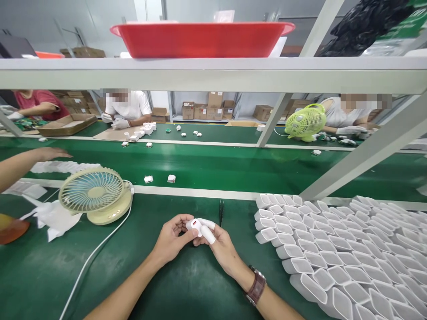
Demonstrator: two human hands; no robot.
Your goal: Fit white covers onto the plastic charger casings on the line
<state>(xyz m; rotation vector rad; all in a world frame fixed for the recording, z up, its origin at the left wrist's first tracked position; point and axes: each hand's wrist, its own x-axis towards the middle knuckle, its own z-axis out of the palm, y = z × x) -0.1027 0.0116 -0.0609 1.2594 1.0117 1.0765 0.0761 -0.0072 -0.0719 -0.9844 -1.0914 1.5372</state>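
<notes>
Between my two hands is a small white USB charger [194,225] with a red port slot in its face. My left hand [171,240] pinches it from the left, thumb on its near side. My right hand [222,246] closes on it from the right. White finger cots [208,234] cover the thumb and index finger of that hand, and a brown-strapped watch [256,285] is on the wrist. The charger's underside is hidden by my fingers. Just beyond my hands, a thin black tool [221,212] lies on the green table [187,289].
Many hollow white housings [320,262] stand packed at the right. A yellow fan [96,193] with a white cable is at the left. A co-worker's hand [53,153] reaches over the green belt [213,162], which carries small white parts [171,178]. Overhead, a shelf holds a red tray [207,41].
</notes>
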